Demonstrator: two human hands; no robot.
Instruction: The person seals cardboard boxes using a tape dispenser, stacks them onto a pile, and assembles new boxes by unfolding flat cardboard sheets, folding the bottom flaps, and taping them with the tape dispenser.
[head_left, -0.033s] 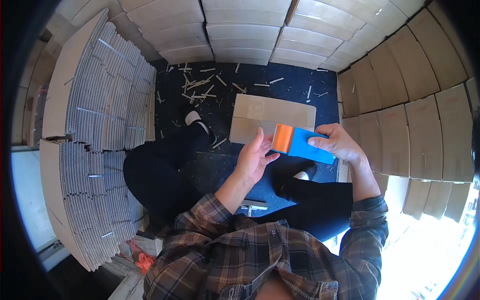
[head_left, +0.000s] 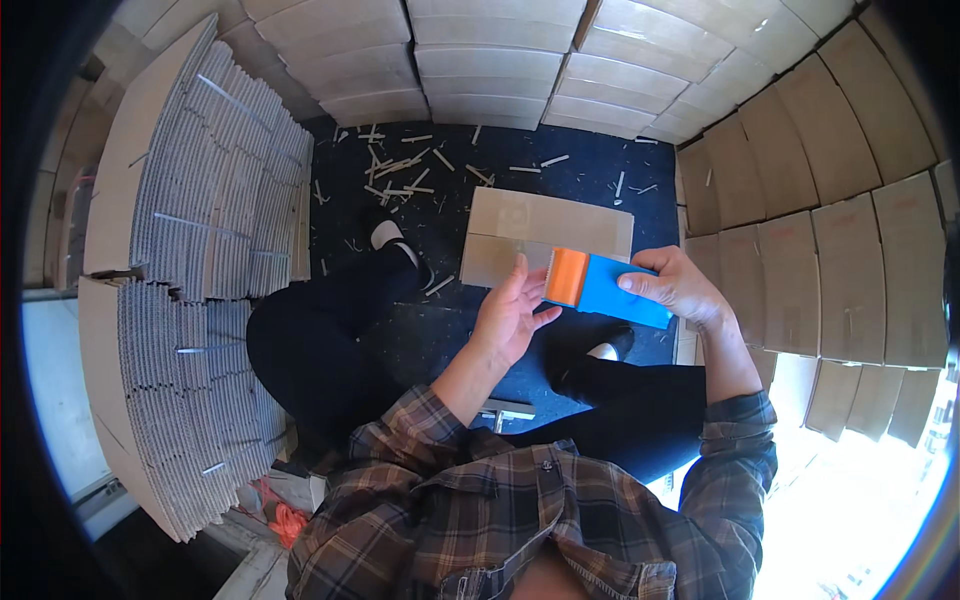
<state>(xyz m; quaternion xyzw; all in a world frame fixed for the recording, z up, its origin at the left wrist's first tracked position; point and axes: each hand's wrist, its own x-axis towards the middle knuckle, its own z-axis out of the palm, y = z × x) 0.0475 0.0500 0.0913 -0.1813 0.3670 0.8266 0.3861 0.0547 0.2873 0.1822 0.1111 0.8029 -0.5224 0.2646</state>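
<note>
Shirt: a plaid shirt (head_left: 520, 520) is filling the lower edge, and the lower rim is cutting it off.
Legs: dark trousers (head_left: 330, 340) are bending outward; one shoe (head_left: 388, 236) is showing its white part, the other shoe (head_left: 607, 349) is mostly hiding under the right wrist.
Left hand: the left hand (head_left: 512, 312) is staying open with fingers stretched, and the fingertips are touching the orange end of the tape dispenser (head_left: 600, 285).
Right hand: the right hand (head_left: 680, 285) is gripping the blue body of the dispenser firmly; the fingers are covering its far end, so the handle is hard to make out.
Dispenser place: it is hanging over the near edge of the cardboard box.
Box: a closed cardboard box (head_left: 550, 235) is lying on the dark floor (head_left: 600, 180); the hands are hiding its near edge.
Floor: small cardboard scraps (head_left: 400, 165) are lying scattered beyond the box.
Stacks: flat cardboard stacks (head_left: 200, 260) are standing on the left, and rows of boxes (head_left: 820, 250) are bending along the right and far rim.
</note>
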